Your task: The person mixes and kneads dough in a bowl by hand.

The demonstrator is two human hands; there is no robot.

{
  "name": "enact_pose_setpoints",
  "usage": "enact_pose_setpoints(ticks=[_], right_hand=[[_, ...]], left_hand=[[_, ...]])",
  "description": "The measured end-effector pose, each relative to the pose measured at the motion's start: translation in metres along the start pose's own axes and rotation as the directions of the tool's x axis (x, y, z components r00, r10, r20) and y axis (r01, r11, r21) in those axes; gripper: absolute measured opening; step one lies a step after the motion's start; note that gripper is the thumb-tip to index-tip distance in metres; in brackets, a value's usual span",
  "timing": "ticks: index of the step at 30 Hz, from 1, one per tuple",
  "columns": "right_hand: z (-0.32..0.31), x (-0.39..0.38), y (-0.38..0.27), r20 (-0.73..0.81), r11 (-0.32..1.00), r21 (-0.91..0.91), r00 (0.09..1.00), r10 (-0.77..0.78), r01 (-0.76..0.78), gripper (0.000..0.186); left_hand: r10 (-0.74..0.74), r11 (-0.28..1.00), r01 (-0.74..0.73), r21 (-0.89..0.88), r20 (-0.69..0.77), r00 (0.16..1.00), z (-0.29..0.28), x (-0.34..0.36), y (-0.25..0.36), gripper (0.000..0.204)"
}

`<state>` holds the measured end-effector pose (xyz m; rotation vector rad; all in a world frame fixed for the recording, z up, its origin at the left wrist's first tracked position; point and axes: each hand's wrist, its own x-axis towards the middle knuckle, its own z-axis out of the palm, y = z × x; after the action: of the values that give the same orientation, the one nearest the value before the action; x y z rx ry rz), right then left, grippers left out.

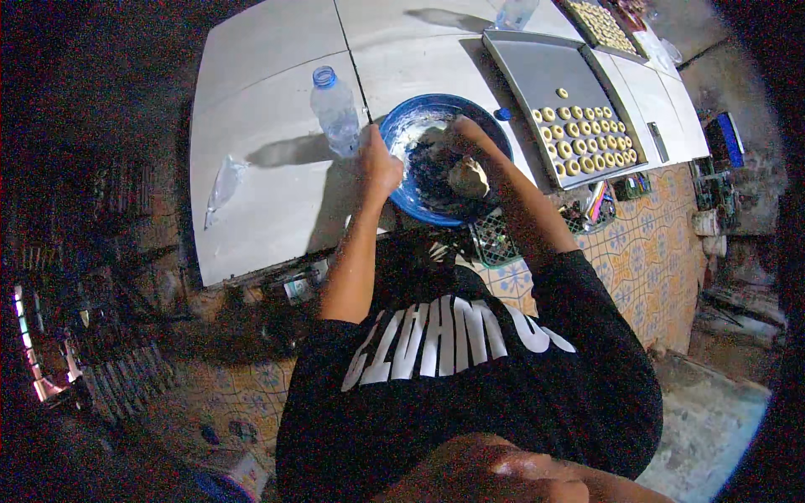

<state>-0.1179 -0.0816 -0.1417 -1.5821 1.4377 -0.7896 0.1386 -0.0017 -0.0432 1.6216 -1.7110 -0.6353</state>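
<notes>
A round blue basin (pixel 419 208) stands at the near edge of the white table, with white flour (pixel 417 126) smeared over its far inner wall. My left hand (pixel 381 168) is closed around the basin's left rim. Inside the basin, near its far right wall, is my right hand (pixel 472 134), its fingers curled; anything between them is hidden. Nearer to me, under the right wrist, rests a pale lump of dough (pixel 469 178). A clear plastic bottle (pixel 335 113) with a blue neck and no cap stands just left of the basin.
A blue bottle cap (pixel 502 114) lies right of the basin. Beyond it, a metal tray (pixel 537 63) carries rows of small ring-shaped dough pieces (pixel 579 134). Another filled tray (pixel 599 25) sits at the far right. A crumpled clear plastic bag (pixel 225 189) lies at the table's left.
</notes>
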Motion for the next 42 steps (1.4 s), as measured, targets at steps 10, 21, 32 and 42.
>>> enact_pose_setpoints(ticks=[10,21,32,42], right_hand=[[-0.024,-0.035,-0.076,-0.245,0.877,-0.449,0.968,0.063,-0.171,0.026],[-0.021,-0.008,-0.048,-0.217,0.808,-0.55,0.97,0.106,-0.212,0.032],[0.001,0.04,0.002,-0.15,0.782,-0.589,0.979,0.141,-0.203,0.029],[0.029,0.032,-0.042,-0.215,0.875,-0.477,0.976,-0.02,-0.087,0.027]], left_hand=[[-0.059,0.998,0.059,0.024,0.009,0.998,-0.004,0.002,0.001,0.066],[-0.043,0.994,0.051,-0.092,0.095,0.995,-0.01,0.0,-0.002,0.073],[-0.056,0.998,0.053,0.032,0.103,0.993,-0.014,0.0,0.0,0.07],[-0.114,0.993,0.115,0.004,0.181,0.977,-0.025,-0.003,0.009,0.068]])
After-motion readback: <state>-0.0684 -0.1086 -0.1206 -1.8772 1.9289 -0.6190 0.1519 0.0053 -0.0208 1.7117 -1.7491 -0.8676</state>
